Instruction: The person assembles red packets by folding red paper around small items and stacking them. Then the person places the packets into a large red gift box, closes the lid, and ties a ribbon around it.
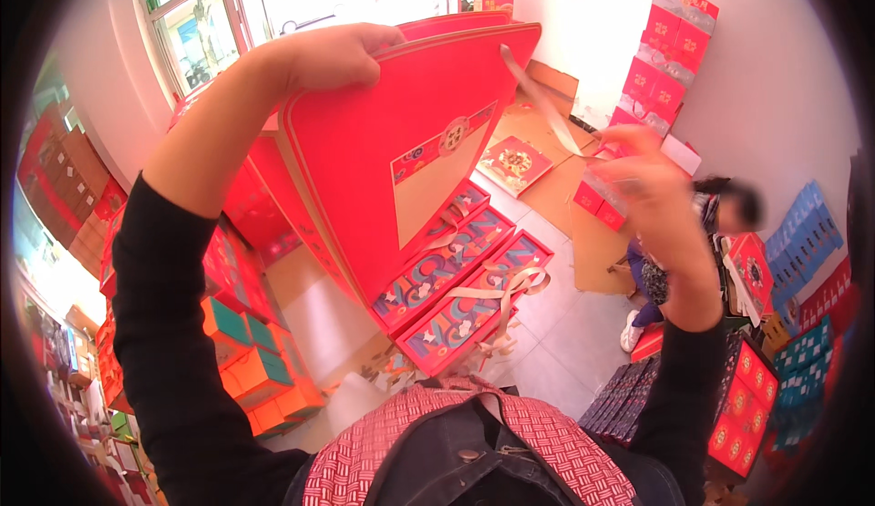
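Observation:
My left hand (333, 57) is closed over the top edge of a large red gift-box lid (351, 169), which stands tilted upright with a beige panel on its face. From the lid's upper right corner a cream ribbon (545, 105) stretches across to my right hand (643, 173). The fingers of that hand, slightly blurred, pinch the ribbon's far end. Below the lid lie red-edged box sections (447, 255) with colourful patterned tops. Another cream ribbon (501, 292) lies looped over the nearer section. Part of the box behind the lid is hidden.
Red boxes (670, 55) are stacked against the right wall. A flat red box (515, 164) rests on cardboard ahead. Another person (652, 264) sits at the right beside dark and blue boxes (807, 246). Orange boxes (260, 374) are piled at the lower left.

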`<control>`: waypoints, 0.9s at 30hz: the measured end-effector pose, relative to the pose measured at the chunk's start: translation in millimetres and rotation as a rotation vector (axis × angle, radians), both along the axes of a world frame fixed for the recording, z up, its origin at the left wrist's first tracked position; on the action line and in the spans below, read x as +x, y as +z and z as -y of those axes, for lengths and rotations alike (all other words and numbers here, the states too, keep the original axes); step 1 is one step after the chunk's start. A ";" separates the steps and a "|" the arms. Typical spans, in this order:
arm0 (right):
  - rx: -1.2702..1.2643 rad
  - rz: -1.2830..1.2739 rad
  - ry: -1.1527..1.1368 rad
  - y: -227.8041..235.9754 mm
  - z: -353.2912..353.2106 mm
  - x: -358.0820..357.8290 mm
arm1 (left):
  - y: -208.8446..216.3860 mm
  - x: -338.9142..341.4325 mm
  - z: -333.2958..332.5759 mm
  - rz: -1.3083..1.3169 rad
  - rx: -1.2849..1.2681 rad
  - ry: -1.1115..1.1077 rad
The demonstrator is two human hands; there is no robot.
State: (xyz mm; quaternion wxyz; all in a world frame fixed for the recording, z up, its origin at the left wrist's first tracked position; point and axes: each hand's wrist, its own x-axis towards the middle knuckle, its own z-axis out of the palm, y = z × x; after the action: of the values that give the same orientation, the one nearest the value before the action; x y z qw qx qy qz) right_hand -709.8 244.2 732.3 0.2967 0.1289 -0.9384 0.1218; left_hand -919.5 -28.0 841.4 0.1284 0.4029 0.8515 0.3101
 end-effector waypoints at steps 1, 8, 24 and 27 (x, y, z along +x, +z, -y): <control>0.111 0.155 0.154 -14.3 12.6 -16.6 | -1.4 -7.1 -1.3 0.039 -0.009 0.006; 0.575 0.863 0.825 -64.1 126.0 17.0 | 6.0 2.8 -18.1 0.121 -0.029 -0.140; -0.191 0.491 0.521 17.3 69.2 -86.4 | 3.1 32.3 -15.8 0.041 -0.094 -0.169; -0.473 0.636 0.575 24.8 69.5 -83.4 | 1.9 37.4 -14.7 0.011 -0.098 -0.147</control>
State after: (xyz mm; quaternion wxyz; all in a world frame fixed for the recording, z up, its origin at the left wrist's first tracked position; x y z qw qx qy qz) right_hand -793.2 174.7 757.0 -0.0293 0.2684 -0.8554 0.4420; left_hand -882.1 -13.3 843.3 0.1751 0.4558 0.8330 0.2601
